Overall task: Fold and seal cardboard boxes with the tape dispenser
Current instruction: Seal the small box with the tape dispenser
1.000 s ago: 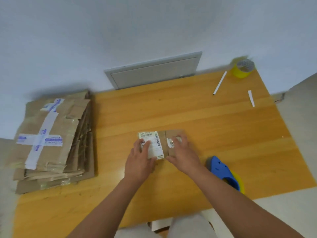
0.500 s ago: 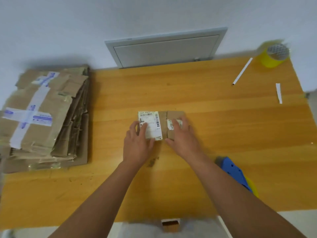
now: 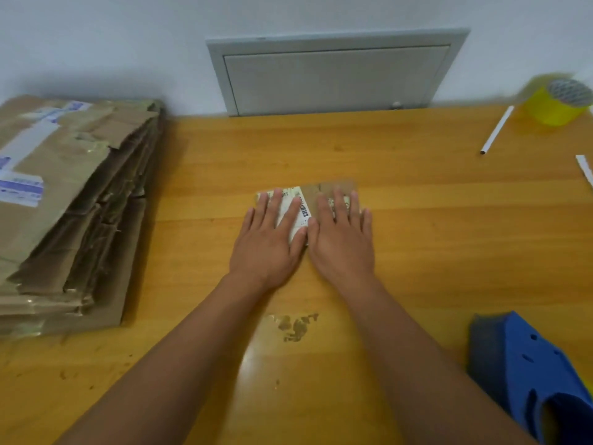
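A small brown cardboard box (image 3: 324,189) with white shipping labels lies in the middle of the wooden table (image 3: 417,239). My left hand (image 3: 268,239) lies flat on its left half, fingers straight and spread over the label. My right hand (image 3: 341,239) presses flat on its right half. Most of the box is hidden under both palms. The blue tape dispenser (image 3: 529,374) with a yellow roll lies at the table's near right edge, a forearm's width from my right arm.
A tall stack of flattened cardboard boxes (image 3: 70,203) fills the table's left side. A yellow tape roll (image 3: 555,101), a white pen (image 3: 495,131) and a paper strip (image 3: 585,168) lie at the far right. A grey wall hatch (image 3: 333,72) sits behind the table.
Both hands went from curled fingertips on the box's near edge to flat palms over its top. The camera has moved closer and lower.
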The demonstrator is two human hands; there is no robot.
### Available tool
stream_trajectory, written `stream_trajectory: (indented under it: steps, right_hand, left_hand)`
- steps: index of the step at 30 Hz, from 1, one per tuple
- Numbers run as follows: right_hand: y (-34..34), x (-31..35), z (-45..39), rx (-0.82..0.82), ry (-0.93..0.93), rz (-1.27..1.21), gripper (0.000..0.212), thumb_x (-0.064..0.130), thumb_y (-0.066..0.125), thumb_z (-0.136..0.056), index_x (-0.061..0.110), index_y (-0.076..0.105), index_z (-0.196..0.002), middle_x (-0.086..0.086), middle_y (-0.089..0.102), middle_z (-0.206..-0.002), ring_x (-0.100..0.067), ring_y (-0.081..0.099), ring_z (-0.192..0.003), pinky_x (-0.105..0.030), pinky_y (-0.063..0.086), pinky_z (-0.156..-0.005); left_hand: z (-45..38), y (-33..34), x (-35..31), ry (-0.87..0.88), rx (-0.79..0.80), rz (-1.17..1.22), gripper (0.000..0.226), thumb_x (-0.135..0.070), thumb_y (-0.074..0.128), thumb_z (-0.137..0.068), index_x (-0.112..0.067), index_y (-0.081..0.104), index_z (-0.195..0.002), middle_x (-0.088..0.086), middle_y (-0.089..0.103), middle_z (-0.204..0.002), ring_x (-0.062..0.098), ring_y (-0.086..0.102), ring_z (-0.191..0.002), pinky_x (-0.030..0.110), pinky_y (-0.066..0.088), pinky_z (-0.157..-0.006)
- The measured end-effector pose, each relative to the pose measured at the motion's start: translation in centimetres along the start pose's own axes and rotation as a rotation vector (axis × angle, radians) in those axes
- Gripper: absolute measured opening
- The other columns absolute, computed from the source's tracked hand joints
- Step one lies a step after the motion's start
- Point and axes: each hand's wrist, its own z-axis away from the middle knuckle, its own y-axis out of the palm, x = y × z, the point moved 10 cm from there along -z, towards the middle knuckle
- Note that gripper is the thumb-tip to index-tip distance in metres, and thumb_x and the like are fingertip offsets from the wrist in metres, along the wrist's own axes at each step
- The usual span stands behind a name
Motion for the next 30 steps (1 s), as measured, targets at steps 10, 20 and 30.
stream_trajectory:
  steps: [10, 20, 30]
  right_hand:
    - [0.2, -0.2, 2.7, 0.048, -0.043, 0.045, 0.060, 0.049, 0.017, -0.106, 0.023, 0.010, -0.160, -0.003, 0.000, -0.168, -0.026, -0.007, -0.154, -0.047, 0.000, -0.122]
    - [-0.5, 1.1, 12.7, 0.008, -0.122, 0.003, 0.061, 0.047, 0.028, -0.106, 0.012, 0.023, -0.156, -0.017, 0.015, -0.164, -0.031, 0.009, -0.152, -0.040, 0.016, -0.121]
    - [-2.9, -1.5, 9.3, -0.211, 0.141, -0.535, 0.081, 0.046, 0.064, -0.088, 0.017, 0.025, -0.153, -0.018, 0.034, -0.148, -0.036, 0.035, -0.133, -0.041, 0.032, -0.110]
  left_hand:
    - [1.9, -0.2, -0.4, 0.051, 0.021, 0.000, 0.061, -0.056, 0.019, -0.103, -0.034, 0.006, -0.158, 0.000, -0.005, -0.166, 0.021, -0.008, -0.152, 0.041, -0.001, -0.123]
    - [10.6, -0.6, 1.3, -0.106, -0.054, 0.102, 0.082, -0.066, 0.030, -0.097, -0.017, 0.006, -0.158, 0.014, 0.004, -0.165, 0.029, 0.000, -0.152, 0.043, 0.003, -0.123]
    - [9.2, -5.6, 0.5, -0.024, -0.390, 0.469, 0.108, -0.036, 0.075, -0.085, -0.021, -0.002, -0.158, 0.007, 0.034, -0.151, 0.024, 0.040, -0.133, 0.039, 0.040, -0.102]
